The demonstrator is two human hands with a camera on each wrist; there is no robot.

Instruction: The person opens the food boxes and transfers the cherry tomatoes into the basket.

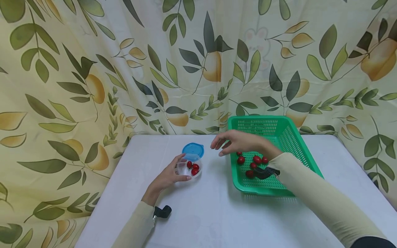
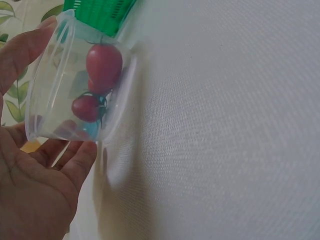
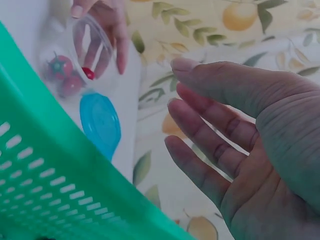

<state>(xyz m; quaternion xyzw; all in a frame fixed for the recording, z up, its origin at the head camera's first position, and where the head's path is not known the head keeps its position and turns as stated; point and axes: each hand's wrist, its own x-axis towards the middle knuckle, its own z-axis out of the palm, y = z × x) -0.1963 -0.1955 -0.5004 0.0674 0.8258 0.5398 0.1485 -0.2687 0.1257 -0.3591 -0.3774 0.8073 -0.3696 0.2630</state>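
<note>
Head view, nearest first: from my remote post I record two cream sleeves, the left sleeve [image 1: 133, 225] and the right sleeve [image 1: 322, 199], reaching forward over a white-covered table [image 1: 198, 220], each with a black device [image 1: 163, 211] at the wrist. Beyond its cuff, the left hand [image 1: 167, 177] grips a clear plastic container [image 2: 61, 95], thumb on the near side and fingers curled round the opposite wall. I count three red tomatoes [image 1: 194, 172] inside it; the left wrist camera shows them through the transparent side. I cannot tell whether the container's base bears on the table. To the right stands a green perforated basket [image 1: 260, 190], well apart from the container, with at least six loose tomatoes [image 1: 257, 159] gathered toward its left side. The right forearm crosses above this basket. Just past its left rim hangs the right hand [image 1: 237, 140], holding nothing, fingers loosely extended and parted from the thumb, as the right wrist camera confirms. Close behind the container lies a blue lid [image 1: 193, 149]; I cannot tell whether the two touch. Farthest off, a curtain [image 1: 183, 86] printed with leaves and yellow fruit hangs behind the table.
</note>
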